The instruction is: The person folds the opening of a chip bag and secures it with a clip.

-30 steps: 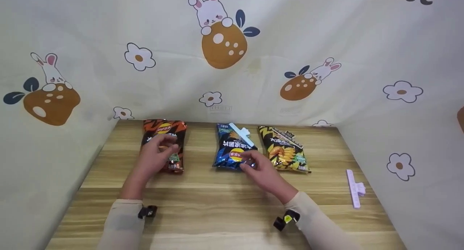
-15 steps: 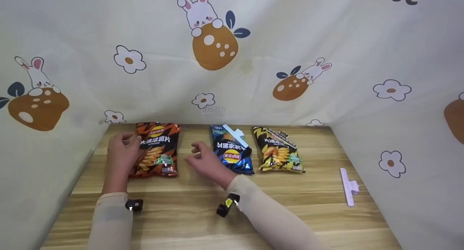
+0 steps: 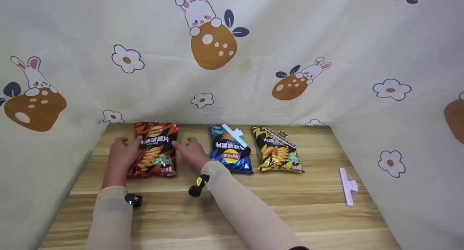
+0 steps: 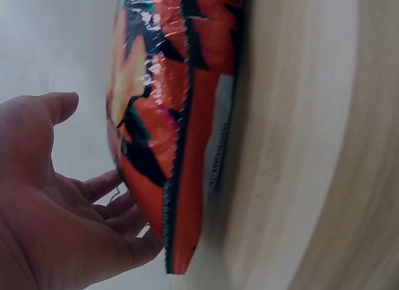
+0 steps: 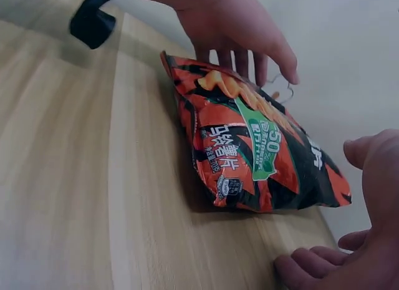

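An orange-red and black bag of potato chips (image 3: 154, 148) lies on the left part of the wooden table. My left hand (image 3: 124, 154) is at its left edge. In the left wrist view that hand's thumb (image 4: 61, 106) stands off the bag, while the fingers reach to the bag's edge. My right hand (image 3: 192, 153) is at the bag's right edge, thumb toward it. The right wrist view shows its thumb (image 5: 356, 151) and fingers (image 5: 305, 265) spread, with a gap to the bag. Neither hand is closed round it.
Right of my right hand lie a blue chip bag (image 3: 232, 163) with a light blue clip (image 3: 235, 136) and a yellow-black chip bag (image 3: 277, 154) with a dark-patterned clip (image 3: 281, 137). A lilac clip (image 3: 347, 187) lies near the right edge. Printed cloth (image 3: 156, 87) encloses the table.
My left hand has moved from over the orange-red chip bag to its left edge. My right hand has crossed left from the blue bag to the orange-red one. The head view has shifted slightly.
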Demonstrator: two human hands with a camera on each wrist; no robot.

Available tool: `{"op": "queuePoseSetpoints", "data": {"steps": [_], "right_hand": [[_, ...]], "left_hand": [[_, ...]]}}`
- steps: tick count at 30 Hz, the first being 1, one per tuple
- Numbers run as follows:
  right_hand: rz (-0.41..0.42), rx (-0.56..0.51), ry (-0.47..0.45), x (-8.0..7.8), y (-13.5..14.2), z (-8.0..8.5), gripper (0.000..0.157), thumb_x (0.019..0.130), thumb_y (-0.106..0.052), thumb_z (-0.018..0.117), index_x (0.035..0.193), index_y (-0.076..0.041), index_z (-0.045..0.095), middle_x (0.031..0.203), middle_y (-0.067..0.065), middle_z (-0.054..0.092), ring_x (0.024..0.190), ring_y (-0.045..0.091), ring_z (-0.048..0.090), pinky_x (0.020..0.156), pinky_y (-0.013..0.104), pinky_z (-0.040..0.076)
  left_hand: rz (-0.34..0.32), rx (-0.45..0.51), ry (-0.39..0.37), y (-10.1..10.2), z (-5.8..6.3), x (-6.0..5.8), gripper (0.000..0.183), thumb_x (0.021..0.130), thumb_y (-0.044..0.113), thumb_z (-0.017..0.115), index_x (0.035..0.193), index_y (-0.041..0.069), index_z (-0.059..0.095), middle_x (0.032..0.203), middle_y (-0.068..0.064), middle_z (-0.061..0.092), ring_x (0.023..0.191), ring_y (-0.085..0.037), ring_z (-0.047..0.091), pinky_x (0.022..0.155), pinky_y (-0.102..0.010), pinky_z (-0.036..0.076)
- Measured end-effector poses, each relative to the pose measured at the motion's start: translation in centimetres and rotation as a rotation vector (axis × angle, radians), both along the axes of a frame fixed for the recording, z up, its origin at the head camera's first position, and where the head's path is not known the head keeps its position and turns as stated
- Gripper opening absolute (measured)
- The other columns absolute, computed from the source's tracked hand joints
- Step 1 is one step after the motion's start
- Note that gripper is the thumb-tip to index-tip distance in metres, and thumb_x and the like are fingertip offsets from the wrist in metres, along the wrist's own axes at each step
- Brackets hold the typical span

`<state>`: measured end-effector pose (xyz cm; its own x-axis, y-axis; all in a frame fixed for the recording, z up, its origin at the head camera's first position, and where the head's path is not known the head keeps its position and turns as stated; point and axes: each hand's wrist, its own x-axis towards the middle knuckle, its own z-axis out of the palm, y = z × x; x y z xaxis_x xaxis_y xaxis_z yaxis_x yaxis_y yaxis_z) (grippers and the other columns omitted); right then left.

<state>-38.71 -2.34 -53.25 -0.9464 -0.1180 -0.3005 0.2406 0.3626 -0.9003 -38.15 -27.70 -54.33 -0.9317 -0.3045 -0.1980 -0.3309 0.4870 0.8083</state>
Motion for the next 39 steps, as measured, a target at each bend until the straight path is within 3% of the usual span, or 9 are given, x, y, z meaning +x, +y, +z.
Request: {"op": "queuePoseSetpoints", "data": {"steps": [6, 12, 19, 24, 29, 34, 39], "right_hand": [[-0.006, -0.067, -0.008, -0.5, -1.2, -0.4, 0.088, 0.103, -0.059, 0.072, 0.167, -0.006, 0.042, 0.164, 0.016, 0.053, 0.151, 0.032, 0.052, 0.124, 0.046, 0.044], [-0.007, -0.101, -0.050, -0.8, -1.8, -0.5, 0.086, 0.103, -0.056, 0.073, 0.166, -0.005, 0.043, 0.164, 0.017, 0.053, 0.148, 0.031, 0.054, 0.123, 0.047, 0.045], [0.010, -0.156, -0.072, -0.5, -2.1, -0.6, 0.083, 0.104, -0.050, 0.076, 0.164, -0.002, 0.043, 0.151, 0.016, 0.061, 0.138, 0.029, 0.061, 0.120, 0.046, 0.048], [0.045, -0.184, -0.049, 0.2, -2.1, 0.0, 0.082, 0.103, -0.043, 0.079, 0.165, -0.005, 0.042, 0.152, 0.015, 0.060, 0.140, 0.030, 0.060, 0.123, 0.047, 0.045], [0.083, -0.222, -0.014, 0.6, -2.2, 0.2, 0.084, 0.103, -0.040, 0.080, 0.170, -0.012, 0.037, 0.162, 0.015, 0.054, 0.145, 0.031, 0.057, 0.125, 0.048, 0.042], [0.093, -0.181, 0.068, 0.4, -2.5, -0.8, 0.086, 0.099, -0.039, 0.084, 0.169, -0.020, 0.037, 0.159, 0.009, 0.058, 0.142, 0.027, 0.060, 0.124, 0.046, 0.044], [0.118, -0.152, 0.172, 0.4, -2.7, -1.5, 0.097, 0.097, -0.033, 0.087, 0.174, -0.024, 0.028, 0.163, 0.005, 0.053, 0.145, 0.023, 0.056, 0.126, 0.043, 0.041]], "left_hand": [[-0.020, 0.004, -0.023, 0.2, -0.2, 0.2, 0.104, 0.109, 0.069, 0.043, 0.169, -0.012, 0.017, 0.167, -0.043, 0.030, 0.155, -0.056, 0.035, 0.128, -0.065, 0.032], [-0.017, 0.054, -0.079, 0.3, 0.2, 0.1, 0.106, 0.109, 0.072, 0.039, 0.171, -0.009, 0.011, 0.172, -0.040, 0.022, 0.159, -0.053, 0.030, 0.130, -0.063, 0.028], [-0.017, 0.116, -0.118, 0.5, 0.3, -0.2, 0.104, 0.109, 0.073, 0.038, 0.173, -0.005, 0.012, 0.176, -0.036, 0.019, 0.159, -0.049, 0.030, 0.131, -0.062, 0.028], [-0.027, 0.182, -0.086, 0.3, 0.0, -0.2, 0.103, 0.109, 0.070, 0.043, 0.173, -0.004, 0.015, 0.173, -0.034, 0.028, 0.154, -0.044, 0.038, 0.127, -0.056, 0.036], [-0.074, 0.301, -0.088, 0.1, -0.2, -0.1, 0.106, 0.106, 0.073, 0.053, 0.176, 0.005, 0.013, 0.169, -0.027, 0.035, 0.143, -0.036, 0.047, 0.112, -0.047, 0.051], [-0.156, 0.349, -0.063, 0.2, -0.7, -0.1, 0.103, 0.106, 0.069, 0.059, 0.179, 0.018, 0.008, 0.171, -0.024, 0.036, 0.143, -0.036, 0.049, 0.116, -0.047, 0.045], [-0.210, 0.379, 0.001, 0.9, -1.3, -0.2, 0.101, 0.109, 0.058, 0.064, 0.179, 0.017, 0.003, 0.175, -0.025, 0.031, 0.150, -0.040, 0.043, 0.126, -0.052, 0.035]]}}
